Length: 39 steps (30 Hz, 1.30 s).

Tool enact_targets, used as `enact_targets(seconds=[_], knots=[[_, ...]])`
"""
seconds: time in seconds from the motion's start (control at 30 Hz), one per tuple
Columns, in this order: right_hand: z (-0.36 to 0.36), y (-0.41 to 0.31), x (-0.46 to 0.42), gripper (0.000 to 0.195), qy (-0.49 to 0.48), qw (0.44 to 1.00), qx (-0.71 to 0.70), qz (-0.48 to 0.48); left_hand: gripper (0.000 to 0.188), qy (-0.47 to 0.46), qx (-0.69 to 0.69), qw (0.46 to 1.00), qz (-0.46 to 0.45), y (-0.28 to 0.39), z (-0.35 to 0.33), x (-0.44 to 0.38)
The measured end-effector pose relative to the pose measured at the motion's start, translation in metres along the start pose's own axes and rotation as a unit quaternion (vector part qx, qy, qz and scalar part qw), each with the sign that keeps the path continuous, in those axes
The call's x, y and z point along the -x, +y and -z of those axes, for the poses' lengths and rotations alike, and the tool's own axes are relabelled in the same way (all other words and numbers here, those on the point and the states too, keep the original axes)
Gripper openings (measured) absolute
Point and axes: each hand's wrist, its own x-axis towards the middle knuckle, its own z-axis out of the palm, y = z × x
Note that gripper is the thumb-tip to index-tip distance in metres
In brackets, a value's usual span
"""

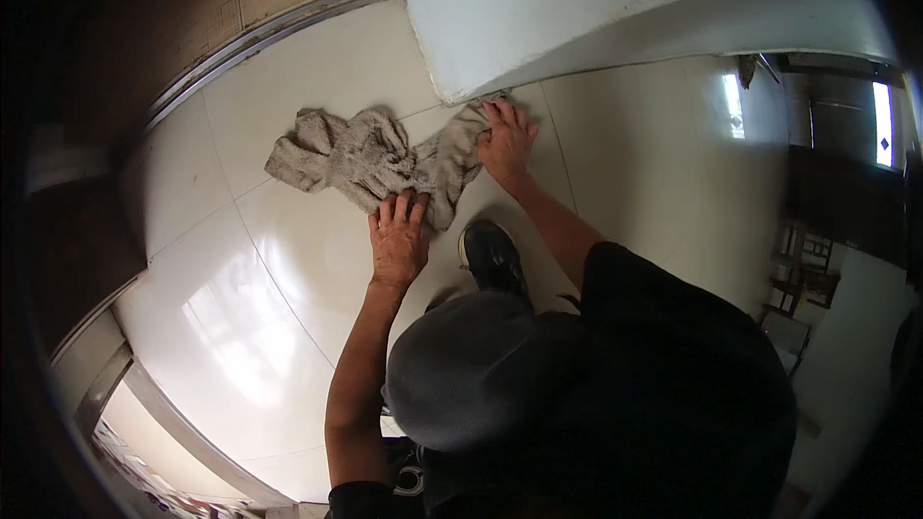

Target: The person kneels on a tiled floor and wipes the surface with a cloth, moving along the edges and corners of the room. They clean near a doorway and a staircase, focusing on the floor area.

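A rumpled grey-beige towelling cloth [371, 148] lies on the tiled floor, its folds running from left to right. My left hand [399, 241] holds its near edge, with the fingertips dug into the fabric. At the cloth's right end, close to the wall corner, my right hand [508, 140] grips it with bent fingers. The thumb side of that hand is over the cloth, and the fingertips touch its far edge. What lies beneath the cloth is hidden.
A white wall [548, 14] with a protruding corner stands just beyond the cloth. A metal door track [267, 34] crosses the floor at the upper left. My dark shoe [494, 256] is planted below my right hand. Glossy cream tiles [288, 267] reflect window light. Wooden furniture [804, 267] stands far right.
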Motion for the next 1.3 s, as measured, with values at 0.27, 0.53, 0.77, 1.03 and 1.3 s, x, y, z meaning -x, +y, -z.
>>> enact_targets(seconds=[0.27,0.53,0.77,1.03,1.3], knots=[[0.001,-0.079,0.017,0.057,-0.074,0.986,-0.138,0.056,0.043,0.044,0.011,0.999,0.01,0.011,-0.008,-0.011],[0.013,-0.001,0.029,0.03,-0.099,0.989,-0.052,0.096,0.034,0.044,0.054,0.994,-0.085,0.04,-0.015,-0.03],[-0.004,0.11,-0.008,0.052,-0.017,0.982,0.037,-0.185,0.06,0.114,0.128,0.983,-0.073,0.028,-0.003,-0.056],[0.021,-0.036,0.013,0.06,-0.14,0.959,-0.18,0.17,0.036,0.144,-0.142,0.979,-0.036,-0.042,0.003,-0.034],[-0.012,-0.132,-0.05,0.054,-0.15,0.938,-0.217,0.227,0.041,0.044,-0.158,0.986,0.012,-0.136,0.048,0.019]])
